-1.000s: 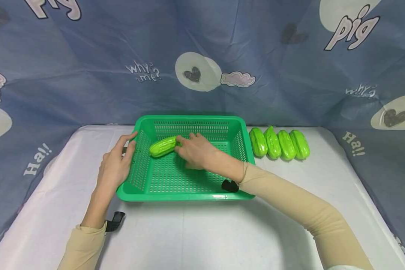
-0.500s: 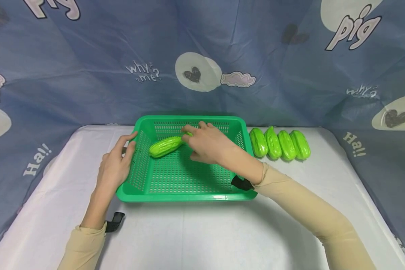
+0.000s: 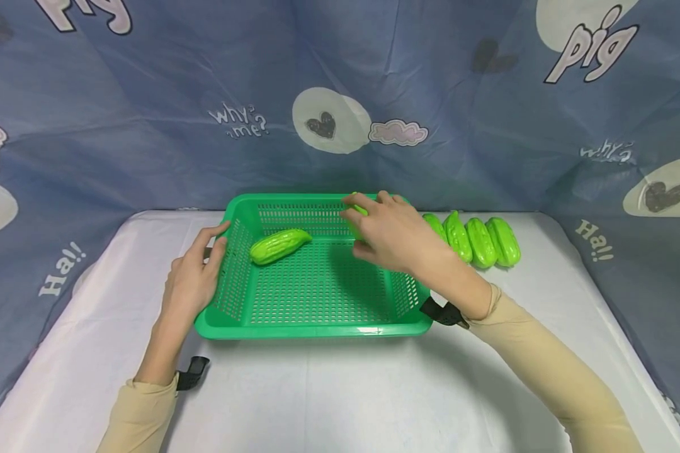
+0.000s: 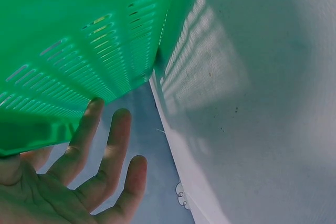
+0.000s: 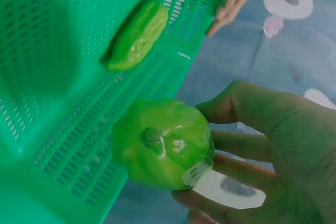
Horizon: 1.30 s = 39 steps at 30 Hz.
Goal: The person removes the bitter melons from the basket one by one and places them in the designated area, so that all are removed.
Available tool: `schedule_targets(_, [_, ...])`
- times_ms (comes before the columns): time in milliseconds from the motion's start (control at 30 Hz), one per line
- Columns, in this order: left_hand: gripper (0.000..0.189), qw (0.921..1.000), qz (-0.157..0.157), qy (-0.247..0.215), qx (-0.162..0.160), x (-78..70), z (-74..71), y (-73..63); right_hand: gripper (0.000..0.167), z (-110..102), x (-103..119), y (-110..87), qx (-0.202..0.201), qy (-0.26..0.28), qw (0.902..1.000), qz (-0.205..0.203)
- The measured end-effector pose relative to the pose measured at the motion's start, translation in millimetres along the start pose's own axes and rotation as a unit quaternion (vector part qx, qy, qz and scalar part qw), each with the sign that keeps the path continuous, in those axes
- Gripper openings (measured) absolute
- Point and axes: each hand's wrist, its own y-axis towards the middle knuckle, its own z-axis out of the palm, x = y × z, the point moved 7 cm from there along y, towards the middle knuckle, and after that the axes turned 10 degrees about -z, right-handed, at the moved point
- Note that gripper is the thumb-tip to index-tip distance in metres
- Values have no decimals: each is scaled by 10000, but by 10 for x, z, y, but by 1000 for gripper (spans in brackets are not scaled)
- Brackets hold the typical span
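Note:
A bitter melon (image 3: 356, 217), green and glossy, is held in my right hand (image 3: 393, 233) above the back right part of a green basket (image 3: 311, 330). The right wrist view shows that held bitter melon (image 5: 163, 142) end-on, with thumb and fingers around its far side. Another bitter melon (image 3: 279, 245) lies inside the basket at the left, slightly slanted. My left hand (image 3: 192, 277) holds the basket's left rim, thumb and forefinger over it. Seen from the left wrist, other fingers (image 4: 118, 135) stretch along the outer wall (image 4: 105, 40), spread apart.
Several more bitter melons (image 3: 481, 242) lie side by side on the white tablecloth (image 3: 317, 390), just right of the basket. A blue printed cloth (image 3: 459, 94) hangs behind the table. My right forearm crosses above the basket's right rim.
My right hand has moved right and back, away from the bitter melon lying in the basket, carrying another one. That lying bitter melon is now fully uncovered. My left hand stays put.

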Motion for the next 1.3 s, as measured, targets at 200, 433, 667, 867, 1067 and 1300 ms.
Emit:
schedule_targets(200, [54,10000,-23,25,25,2,4,1,52,-109,-135,-241,-338,90,9991,240])
schedule_targets(433, [54,10000,3,16,11,12,2,-4,51,-164,-240,-448,-686,47,9963,520])
schedule_targets(667, [54,10000,19,-21,28,8,3,-1,50,-132,-325,-623,-760,-89,9937,820])
schedule_targets(867, [54,10000,50,-26,7,6,-1,1,47,-119,-402,-771,-743,-116,9916,1051])
schedule_targets(1067, [54,10000,24,-19,-16,11,-10,6,47,-70,-477,-928,-656,-109,9898,1259])
schedule_targets(1300, [53,10000,22,-29,19,13,3,-1,50,37,-550,-1104,-598,-27,9879,1429])
